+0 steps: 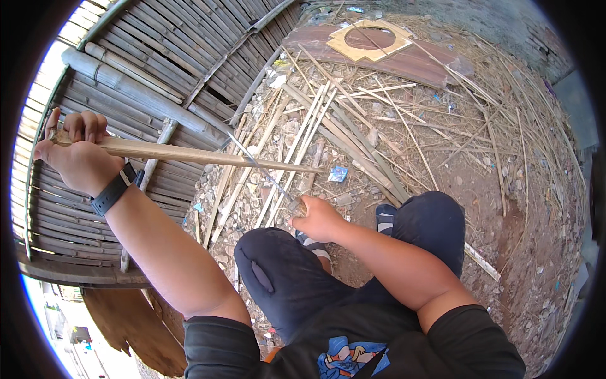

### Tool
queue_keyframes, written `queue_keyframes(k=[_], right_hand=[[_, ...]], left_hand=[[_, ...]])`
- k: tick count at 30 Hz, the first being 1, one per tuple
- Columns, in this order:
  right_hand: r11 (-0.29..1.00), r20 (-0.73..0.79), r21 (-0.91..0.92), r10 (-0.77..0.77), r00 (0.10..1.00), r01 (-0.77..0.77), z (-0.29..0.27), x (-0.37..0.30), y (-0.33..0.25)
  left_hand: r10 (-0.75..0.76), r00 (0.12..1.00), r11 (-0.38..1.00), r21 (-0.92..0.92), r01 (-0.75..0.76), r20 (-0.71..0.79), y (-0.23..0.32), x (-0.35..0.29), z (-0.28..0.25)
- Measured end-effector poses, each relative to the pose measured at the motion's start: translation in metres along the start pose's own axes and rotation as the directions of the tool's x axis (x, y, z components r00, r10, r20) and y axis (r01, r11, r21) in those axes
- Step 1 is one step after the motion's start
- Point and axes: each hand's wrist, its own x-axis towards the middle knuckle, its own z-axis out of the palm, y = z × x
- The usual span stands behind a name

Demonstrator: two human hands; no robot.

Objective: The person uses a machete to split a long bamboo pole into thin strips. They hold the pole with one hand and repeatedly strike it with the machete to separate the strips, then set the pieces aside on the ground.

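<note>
At the far left, my left hand (pixel 82 148) is raised with its fingers wrapped round the thick end of a long bamboo strip (pixel 177 152). The strip runs to the right and narrows to a thin tip above the littered ground. My right hand (pixel 315 218), in front of my knees, is closed on the handle of a knife (pixel 274 182). Its long thin blade points up and left and crosses the strip, seemingly against it. Part of the handle is hidden in my fist.
Many loose bamboo strips (pixel 309 136) and shavings lie over the stony ground. A wall of bamboo slats (pixel 170 38) rises on the left. Farther back, a pale wooden frame with a round hole (pixel 344 49) lies on a brown board (pixel 309 39). A blue wrapper (pixel 338 174) lies near the strip's tip.
</note>
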Motion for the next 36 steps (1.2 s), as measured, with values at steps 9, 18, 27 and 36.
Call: queue_keyframes(k=[9, 18, 27, 36], right_hand=[[0.997, 0.097, 0.060, 0.037, 0.995, -0.043, -0.013, -0.007, -0.019], [0.996, 0.060, 0.087, -0.043, 0.997, 0.038, -0.009, -0.011, -0.017], [1.000, 0.023, 0.026, 0.018, 1.000, -0.019, -0.007, -0.015, -0.018], [1.000, 0.062, 0.010, -0.027, 0.998, 0.027, -0.008, -0.003, -0.007]], left_hand=[[-0.017, 1.000, 1.000, 0.007, 0.017, -0.019, 0.004, -0.002, -0.001], [0.011, 0.999, 1.000, -0.022, -0.010, 0.031, 0.001, -0.001, -0.003], [0.009, 0.998, 0.998, -0.056, -0.005, 0.059, 0.002, -0.002, -0.001], [-0.014, 0.994, 0.983, -0.182, 0.033, 0.105, 0.003, -0.002, -0.012]])
